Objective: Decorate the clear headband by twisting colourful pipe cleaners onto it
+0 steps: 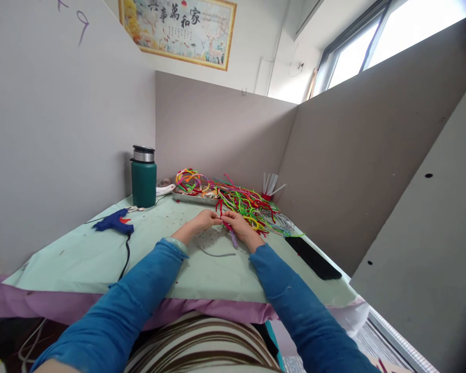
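My left hand (202,221) and my right hand (238,224) meet over the middle of the table, fingers pinched together. Between them is a fuzzy pipe cleaner, its red end (219,205) sticking up above the fingertips. A pink and purple fuzzy length (233,238) hangs below my right hand. Under the hands curves a thin grey strip (217,255); whether it joins the held piece I cannot tell. Just beyond my right hand lies a heap of pipe cleaners (243,199), mostly green and red.
A blue glue gun (115,221) with a black cord lies left, near a green bottle (143,184). Behind, a metal tray (194,199) holds colourful fuzzy loops. White sticks (271,184) stand at the back right. A black phone-like slab (312,258) lies right. Grey partitions (225,124) surround the table.
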The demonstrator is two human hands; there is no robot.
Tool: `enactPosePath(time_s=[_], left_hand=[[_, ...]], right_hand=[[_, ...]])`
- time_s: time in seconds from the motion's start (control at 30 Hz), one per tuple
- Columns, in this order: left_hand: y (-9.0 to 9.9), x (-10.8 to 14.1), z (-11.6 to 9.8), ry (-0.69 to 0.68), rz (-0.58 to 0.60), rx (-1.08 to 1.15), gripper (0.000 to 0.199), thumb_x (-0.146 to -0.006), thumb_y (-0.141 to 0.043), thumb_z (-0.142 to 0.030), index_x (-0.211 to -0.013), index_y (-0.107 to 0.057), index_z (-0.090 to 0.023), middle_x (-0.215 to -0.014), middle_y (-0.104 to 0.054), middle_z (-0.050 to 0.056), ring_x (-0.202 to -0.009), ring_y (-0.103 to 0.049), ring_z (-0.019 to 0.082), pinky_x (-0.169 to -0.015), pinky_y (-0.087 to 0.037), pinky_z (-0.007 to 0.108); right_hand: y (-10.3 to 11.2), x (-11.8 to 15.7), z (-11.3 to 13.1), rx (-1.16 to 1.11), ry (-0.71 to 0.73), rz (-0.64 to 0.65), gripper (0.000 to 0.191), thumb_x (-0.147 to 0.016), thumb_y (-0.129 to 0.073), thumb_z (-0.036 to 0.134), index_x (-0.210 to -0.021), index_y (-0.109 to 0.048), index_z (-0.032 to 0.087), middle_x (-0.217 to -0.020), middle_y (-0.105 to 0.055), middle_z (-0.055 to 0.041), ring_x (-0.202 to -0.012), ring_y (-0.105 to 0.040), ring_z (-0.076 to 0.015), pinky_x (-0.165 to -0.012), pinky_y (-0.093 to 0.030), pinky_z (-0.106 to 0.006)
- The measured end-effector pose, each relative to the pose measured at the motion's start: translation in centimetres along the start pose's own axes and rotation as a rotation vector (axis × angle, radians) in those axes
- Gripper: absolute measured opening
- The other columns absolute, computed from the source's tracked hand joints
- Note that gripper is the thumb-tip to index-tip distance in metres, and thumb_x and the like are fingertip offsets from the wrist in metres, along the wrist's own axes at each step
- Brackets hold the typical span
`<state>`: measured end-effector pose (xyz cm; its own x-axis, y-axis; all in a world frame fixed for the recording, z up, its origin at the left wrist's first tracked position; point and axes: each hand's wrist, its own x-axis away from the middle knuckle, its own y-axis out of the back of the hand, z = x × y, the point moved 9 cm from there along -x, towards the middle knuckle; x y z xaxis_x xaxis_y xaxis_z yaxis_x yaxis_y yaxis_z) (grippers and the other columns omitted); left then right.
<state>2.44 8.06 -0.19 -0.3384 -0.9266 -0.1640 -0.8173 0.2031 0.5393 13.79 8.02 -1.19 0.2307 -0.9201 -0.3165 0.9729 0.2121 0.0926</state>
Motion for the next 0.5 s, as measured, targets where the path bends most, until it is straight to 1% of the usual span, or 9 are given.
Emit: enactPosePath(time_s=[0.1,0.27,0.4,0.5], left_hand=[[0.0,-0.2,-0.6,-0.075,-0.005,-0.057,0.039,-0.061,-0.069,-0.052,-0.056,-0.055,-0.016,-0.047,-0.033,-0.006,-0.048,-0.027,0.008,-0.048,-0.02,0.026],[0.0,-0.2,-1.2,-0.137,0.004,-0.115,0.038,-0.063,-0.065,-0.052,-0.059,-0.059,-0.015,-0.05,-0.038,-0.004,-0.052,-0.031,0.01,-0.051,-0.023,0.025],[0.0,-0.2,-1.6,-0.174,-0.013,-0.198,0.033,-0.067,-0.064,-0.047,-0.059,-0.062,-0.014,-0.049,-0.042,-0.004,-0.052,-0.033,0.01,-0.051,-0.025,0.025],[-0.1,-0.3,-1.7,-0.196,-0.012,-0.229,0.029,-0.07,-0.063,-0.04,-0.059,-0.064,-0.014,-0.048,-0.042,-0.003,-0.051,-0.033,0.01,-0.052,-0.026,0.025]], right_hand=[[0.2,0.0,-0.1,0.005,-0.007,-0.006,0.026,-0.062,-0.069,0.038,-0.071,-0.06,0.016,-0.067,-0.055,0.0019,-0.059,-0.044,-0.0095,-0.056,-0.031,-0.023],[0.6,0.1,-0.1,0.018,-0.023,-0.033,0.026,-0.061,-0.07,0.038,-0.07,-0.06,0.016,-0.065,-0.056,0.0016,-0.057,-0.044,-0.0096,-0.054,-0.031,-0.024],[0.4,0.1,0.2,0.034,-0.004,-0.024,0.03,-0.064,-0.069,0.044,-0.071,-0.061,0.016,-0.065,-0.057,0.0007,-0.058,-0.045,-0.0103,-0.054,-0.033,-0.024],[0.4,0.1,0.6,0.059,0.041,-0.041,0.032,-0.065,-0.068,0.047,-0.068,-0.058,0.017,-0.062,-0.053,0.0018,-0.058,-0.043,-0.0102,-0.054,-0.031,-0.024]])
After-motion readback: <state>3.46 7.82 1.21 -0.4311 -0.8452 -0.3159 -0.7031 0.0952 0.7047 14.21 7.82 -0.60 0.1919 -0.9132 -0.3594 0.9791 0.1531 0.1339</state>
